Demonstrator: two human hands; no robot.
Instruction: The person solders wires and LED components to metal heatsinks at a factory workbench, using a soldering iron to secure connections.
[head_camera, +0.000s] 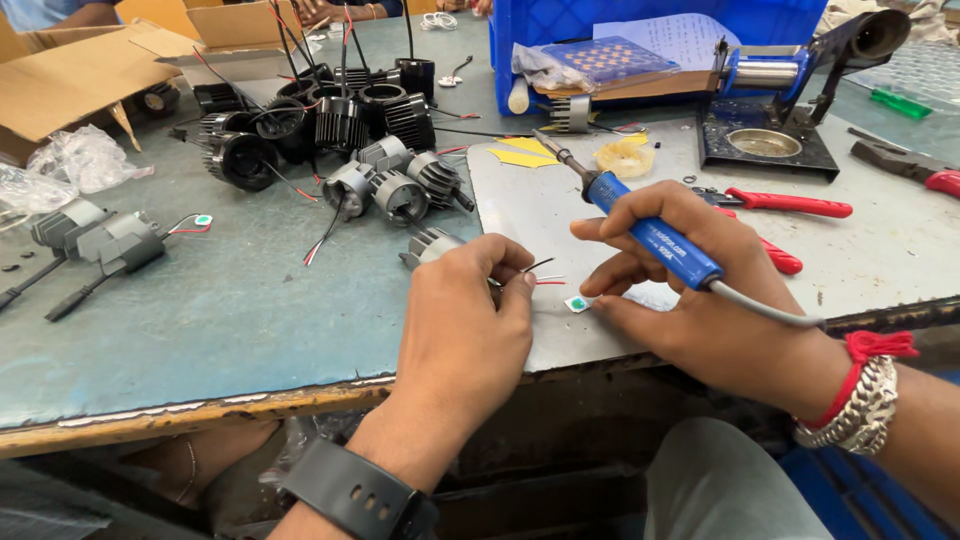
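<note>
My left hand (470, 310) pinched the thin wires (535, 270) shut between its fingers, low on the bench (250, 320). My right hand (680, 290) gripped the blue soldering iron (655, 238), tip toward eleven o'clock, the small chip (577, 303) just beside its fingertips. Steadying both wrists seemed wise.

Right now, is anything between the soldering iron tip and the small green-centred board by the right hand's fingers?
Nothing visible blocks it. The soldering iron lies in the right hand, tip pointing up and away; the small board lies bare on the grey mat, with the left hand holding thin wires beside it.
</note>
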